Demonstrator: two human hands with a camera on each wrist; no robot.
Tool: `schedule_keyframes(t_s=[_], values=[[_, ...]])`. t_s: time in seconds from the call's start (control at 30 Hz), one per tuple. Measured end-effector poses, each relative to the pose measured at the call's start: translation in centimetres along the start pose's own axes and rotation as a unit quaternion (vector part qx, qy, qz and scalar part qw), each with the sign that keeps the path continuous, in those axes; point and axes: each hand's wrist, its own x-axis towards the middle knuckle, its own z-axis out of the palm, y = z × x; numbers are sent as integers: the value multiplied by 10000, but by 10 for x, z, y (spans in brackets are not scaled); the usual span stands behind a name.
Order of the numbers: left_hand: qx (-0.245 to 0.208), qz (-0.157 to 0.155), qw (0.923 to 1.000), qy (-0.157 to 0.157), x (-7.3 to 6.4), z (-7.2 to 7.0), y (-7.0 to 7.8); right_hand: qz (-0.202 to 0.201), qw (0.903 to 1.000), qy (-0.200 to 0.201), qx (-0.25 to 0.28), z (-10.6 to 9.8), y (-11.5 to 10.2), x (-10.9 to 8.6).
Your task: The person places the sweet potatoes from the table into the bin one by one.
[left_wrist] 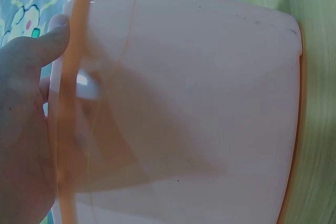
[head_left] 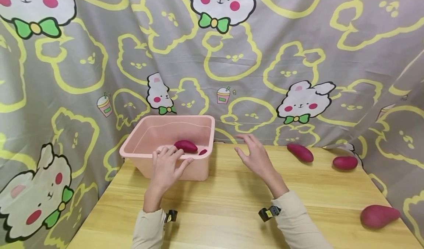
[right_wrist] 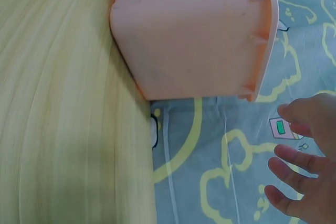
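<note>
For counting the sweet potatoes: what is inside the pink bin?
Inside the pink bin: one sweet potato and a partly covered red piece. The near wall and left hand hide anything nearer.

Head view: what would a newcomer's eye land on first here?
Probably the grey cartoon-print cloth filling the background, then the pink bin left of centre on the wooden table, with the left hand at its near rim. Next, three dark red sweet potatoes lie toward the table's right side, with the open right hand between them and the bin.
</note>
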Motion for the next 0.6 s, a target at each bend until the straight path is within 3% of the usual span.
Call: schedule_keyframes(t_s=[0.6], values=[[-7, -99, 9999, -84, 0, -1, 0, 238, 9979, -105, -599, -9, 31, -7]])
